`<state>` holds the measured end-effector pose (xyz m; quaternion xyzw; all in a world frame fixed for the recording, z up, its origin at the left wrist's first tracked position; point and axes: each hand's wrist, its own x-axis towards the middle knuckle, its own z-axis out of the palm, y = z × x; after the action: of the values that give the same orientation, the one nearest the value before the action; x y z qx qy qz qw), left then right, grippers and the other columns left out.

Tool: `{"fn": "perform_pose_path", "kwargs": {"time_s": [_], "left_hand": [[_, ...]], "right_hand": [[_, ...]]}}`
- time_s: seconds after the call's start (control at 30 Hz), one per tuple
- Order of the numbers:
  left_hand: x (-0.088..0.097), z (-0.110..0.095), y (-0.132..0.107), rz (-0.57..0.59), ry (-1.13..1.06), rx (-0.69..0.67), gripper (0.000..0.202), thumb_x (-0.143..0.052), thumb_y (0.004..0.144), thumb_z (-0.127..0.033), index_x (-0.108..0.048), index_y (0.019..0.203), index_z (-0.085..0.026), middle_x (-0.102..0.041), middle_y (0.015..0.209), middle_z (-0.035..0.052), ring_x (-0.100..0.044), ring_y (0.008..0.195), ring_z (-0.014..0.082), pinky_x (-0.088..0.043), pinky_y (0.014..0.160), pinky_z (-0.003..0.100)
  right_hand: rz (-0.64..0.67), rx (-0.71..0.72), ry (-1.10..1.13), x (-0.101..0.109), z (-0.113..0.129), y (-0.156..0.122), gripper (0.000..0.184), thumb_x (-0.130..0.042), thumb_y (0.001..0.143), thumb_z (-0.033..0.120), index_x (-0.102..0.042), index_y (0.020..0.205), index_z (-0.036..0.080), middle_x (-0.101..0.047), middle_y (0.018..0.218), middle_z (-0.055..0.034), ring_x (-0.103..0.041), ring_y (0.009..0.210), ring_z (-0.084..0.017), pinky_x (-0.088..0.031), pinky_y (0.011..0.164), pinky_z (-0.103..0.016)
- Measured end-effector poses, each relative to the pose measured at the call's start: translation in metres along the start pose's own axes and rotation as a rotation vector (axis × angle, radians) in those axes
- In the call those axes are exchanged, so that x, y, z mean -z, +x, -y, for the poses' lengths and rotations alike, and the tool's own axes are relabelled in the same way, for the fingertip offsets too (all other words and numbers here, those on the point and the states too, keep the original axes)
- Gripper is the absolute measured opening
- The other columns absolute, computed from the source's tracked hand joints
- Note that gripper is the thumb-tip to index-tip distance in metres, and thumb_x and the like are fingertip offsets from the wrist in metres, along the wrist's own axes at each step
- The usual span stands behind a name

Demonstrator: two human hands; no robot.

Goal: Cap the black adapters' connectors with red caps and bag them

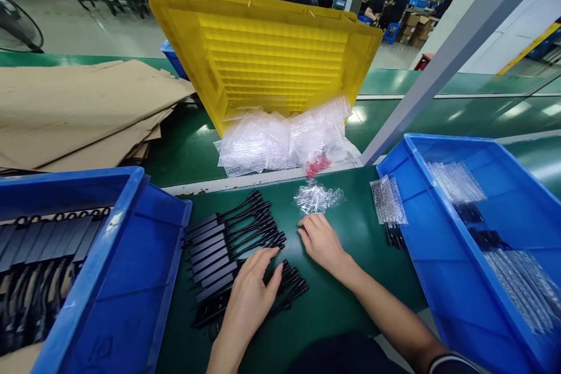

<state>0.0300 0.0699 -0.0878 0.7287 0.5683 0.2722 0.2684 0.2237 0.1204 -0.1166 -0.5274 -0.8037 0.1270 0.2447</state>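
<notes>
My left hand [249, 292] lies flat with fingers stretched out on a row of black flat parts with thin stems [232, 245] spread on the green table [350, 228]. My right hand [319, 239] rests just right of the parts, fingers curled down toward the table, nothing visible in it. A small crumpled clear bag [316, 197] lies just beyond that hand. Several red small pieces [318, 166] sit by a pile of bubble-wrap bags [280, 140].
A blue bin [127, 280] at left holds more black parts. A blue bin [438, 280] at right holds bagged parts; one bagged part [389, 204] leans beside it. A tilted yellow crate [267, 47], cardboard sheets [74, 111] and a grey post [442, 64] stand behind. People work far back.
</notes>
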Motion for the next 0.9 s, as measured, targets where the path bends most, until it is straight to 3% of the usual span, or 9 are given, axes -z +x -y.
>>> {"fn": "perform_pose_path", "kwargs": {"time_s": [0.13, 0.3, 0.47, 0.63, 0.73, 0.83, 0.9], "left_hand": [[0.002, 0.001, 0.013, -0.125, 0.229, -0.044, 0.028, -0.044, 0.093, -0.034, -0.061, 0.106, -0.016, -0.067, 0.099, 0.01, -0.063, 0.093, 0.0261, -0.053, 0.075, 0.036], [-0.015, 0.007, 0.025, -0.046, 0.429, -0.057, 0.018, -0.049, 0.087, -0.021, -0.061, 0.098, -0.013, -0.063, 0.088, 0.0106, -0.058, 0.082, 0.028, -0.05, 0.071, 0.039], [-0.017, 0.005, 0.022, 0.054, 0.302, -0.055, 0.01, -0.048, 0.085, -0.015, -0.055, 0.08, -0.019, -0.058, 0.08, 0.0053, -0.054, 0.076, 0.0235, -0.048, 0.067, 0.035], [-0.01, 0.002, 0.019, 0.261, 0.088, -0.095, 0.009, -0.053, 0.086, -0.024, -0.06, 0.082, -0.021, -0.061, 0.093, 0.0042, -0.059, 0.085, 0.0217, -0.049, 0.072, 0.034], [-0.013, 0.006, 0.018, 0.225, 0.084, -0.066, 0.025, -0.04, 0.093, -0.024, -0.062, 0.083, -0.019, -0.062, 0.098, 0.0074, -0.06, 0.09, 0.0229, -0.05, 0.076, 0.036], [-0.015, 0.009, 0.018, 0.216, 0.126, -0.017, 0.024, -0.038, 0.093, -0.021, -0.061, 0.096, -0.015, -0.062, 0.098, 0.0093, -0.06, 0.091, 0.024, -0.05, 0.078, 0.037], [-0.014, 0.008, 0.019, 0.272, 0.155, 0.016, 0.02, -0.043, 0.092, -0.02, -0.061, 0.101, -0.014, -0.063, 0.098, 0.009, -0.061, 0.091, 0.0241, -0.05, 0.077, 0.036]], "right_hand": [[0.044, -0.041, -0.093, -0.001, -0.01, 0.009, 0.008, -0.055, 0.086, 0.009, -0.06, 0.083, 0.014, -0.057, 0.092, -0.0128, -0.049, 0.089, -0.028, -0.048, 0.077, -0.041], [0.081, -0.037, -0.13, -0.001, -0.006, 0.008, 0.012, -0.053, 0.086, 0.006, -0.06, 0.08, 0.014, -0.056, 0.09, -0.0112, -0.048, 0.088, -0.026, -0.048, 0.076, -0.038], [0.108, -0.006, -0.119, 0.0, -0.007, 0.007, 0.009, -0.056, 0.086, 0.006, -0.061, 0.083, 0.013, -0.056, 0.092, -0.0092, -0.049, 0.09, -0.023, -0.047, 0.078, -0.034], [0.092, -0.017, -0.135, -0.006, -0.007, 0.009, 0.012, -0.053, 0.086, 0.004, -0.06, 0.083, 0.014, -0.057, 0.091, -0.009, -0.047, 0.091, -0.023, -0.046, 0.079, -0.033], [0.079, -0.03, -0.165, -0.012, -0.007, 0.013, 0.016, -0.049, 0.089, 0.004, -0.061, 0.084, 0.014, -0.057, 0.091, -0.0096, -0.047, 0.091, -0.023, -0.045, 0.079, -0.034], [0.069, -0.04, -0.199, -0.016, -0.007, 0.017, 0.018, -0.047, 0.09, 0.005, -0.061, 0.085, 0.013, -0.058, 0.092, -0.0105, -0.047, 0.091, -0.024, -0.044, 0.079, -0.035], [0.064, -0.044, -0.219, -0.015, -0.007, 0.018, 0.019, -0.046, 0.091, 0.006, -0.062, 0.085, 0.013, -0.058, 0.092, -0.0107, -0.047, 0.091, -0.024, -0.044, 0.079, -0.035]]}}
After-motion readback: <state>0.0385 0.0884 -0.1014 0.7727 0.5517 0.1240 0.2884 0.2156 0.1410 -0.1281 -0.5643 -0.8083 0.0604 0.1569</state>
